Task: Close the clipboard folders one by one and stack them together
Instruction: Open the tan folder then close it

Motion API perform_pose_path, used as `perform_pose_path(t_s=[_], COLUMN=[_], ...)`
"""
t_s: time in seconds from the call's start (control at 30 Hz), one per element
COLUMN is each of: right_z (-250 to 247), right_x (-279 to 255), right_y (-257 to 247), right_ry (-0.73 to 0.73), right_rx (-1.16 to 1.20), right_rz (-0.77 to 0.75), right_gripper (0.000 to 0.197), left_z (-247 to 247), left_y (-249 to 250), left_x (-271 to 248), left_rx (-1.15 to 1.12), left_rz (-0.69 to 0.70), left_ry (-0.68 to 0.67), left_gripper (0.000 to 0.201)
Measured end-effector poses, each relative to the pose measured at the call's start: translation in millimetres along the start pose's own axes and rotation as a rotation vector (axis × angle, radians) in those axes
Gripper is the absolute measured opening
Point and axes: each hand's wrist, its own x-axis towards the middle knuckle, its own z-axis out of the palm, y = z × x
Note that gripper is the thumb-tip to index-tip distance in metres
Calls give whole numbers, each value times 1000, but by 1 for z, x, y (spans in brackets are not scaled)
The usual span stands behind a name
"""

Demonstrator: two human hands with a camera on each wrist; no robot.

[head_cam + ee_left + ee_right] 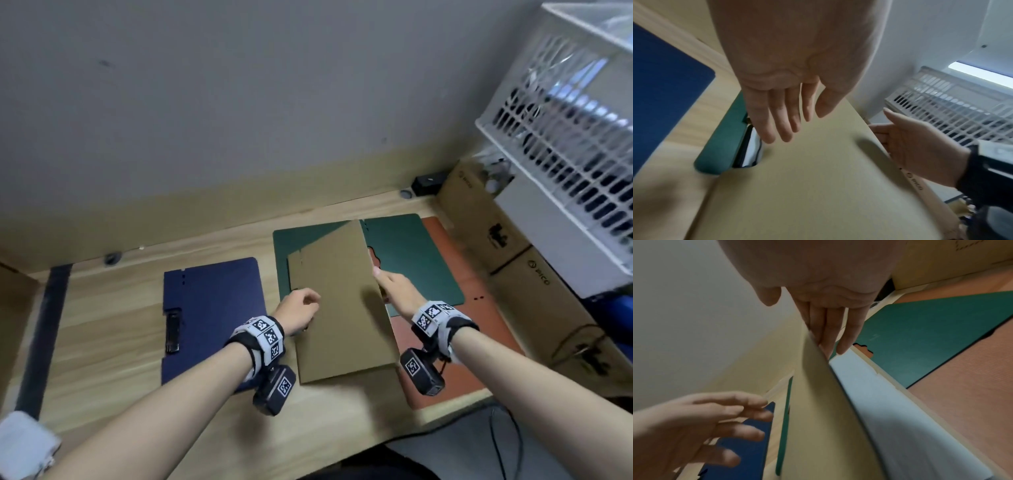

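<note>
A tan clipboard folder (339,308) lies in the middle of the wooden table, its cover half raised over white paper (890,402). My right hand (394,287) has straight fingers (830,331) under the cover's right edge, the thumb standing off it. My left hand (301,305) hovers with relaxed fingers (785,116) over the cover's left side, near a shiny metal clip (751,151). Under the tan folder lies an open green folder (418,260), and under that an orange one (445,363). An open blue folder (212,308) lies flat to the left.
Cardboard boxes (479,219) stand along the table's right side, with a white slotted basket (565,137) on top. A grey wall closes the back. A dark strip (44,325) runs down the left. A black cable (500,438) hangs past the front edge.
</note>
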Motion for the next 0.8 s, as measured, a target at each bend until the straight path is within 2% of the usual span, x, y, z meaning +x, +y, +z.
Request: perform_pose_path(t_s=[0.07,0.23,0.33,0.43,0.47,0.57,0.6,0.7,0.8], right_z=[-7,-14,-4,9,13,16,16,16,25], right_x=[7,32,46,53,55,61,63,68,66], right_y=[13,48,68,76,77,76,76,73,62], right_ry=[-41,-62,-91,-44,-30,-38,-42,-50,-41], right_rx=[-123,-426,-508,-533,-535,-524,-503,-419,-369], right_rz=[0,50,128,198,205,187,175,153,158], right_gripper=[41,29,31,44,49,59,58,44,41], left_z=[6,24,39,48,49,49,49,46,35], left_y=[-13,-45,-53,-56,-55,-50,-48,-51,-57], left_x=[11,29,35,44,45,45,43,38,27], left_rx=[69,131,5,-168,-196,-175,-167,-201,-220], left_rz=[-66,-343,-446,-526,-537,-540,-531,-530,-502], left_ry=[19,88,135,223,253,322,331,320,347], left_gripper=[28,37,52,70,67,33,28,34,35])
